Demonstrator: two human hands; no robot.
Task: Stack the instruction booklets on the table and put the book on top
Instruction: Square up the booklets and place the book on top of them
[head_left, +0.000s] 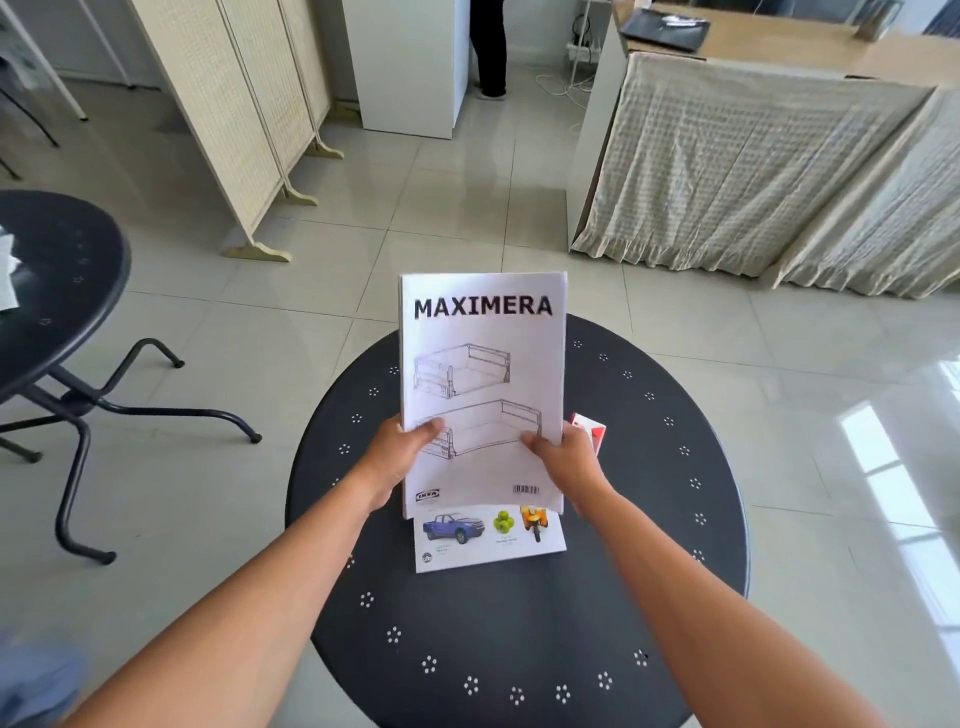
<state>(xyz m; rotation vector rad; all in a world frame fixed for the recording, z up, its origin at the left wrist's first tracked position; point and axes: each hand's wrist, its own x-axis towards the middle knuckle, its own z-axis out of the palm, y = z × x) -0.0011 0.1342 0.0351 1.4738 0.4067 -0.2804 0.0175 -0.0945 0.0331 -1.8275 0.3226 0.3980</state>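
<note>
Both hands, left hand (402, 452) and right hand (563, 457), pinch the MAXIMERA booklets (483, 384) above the round table (649, 545); the loose sheaf may splay, burying the picture book (488, 540) at six o'clock.

Bright daylight from the right — floor (909, 467) glare, wide-angle edge bending.

Bare tabletop (519, 623) (near side) below book (488, 540)
</note>
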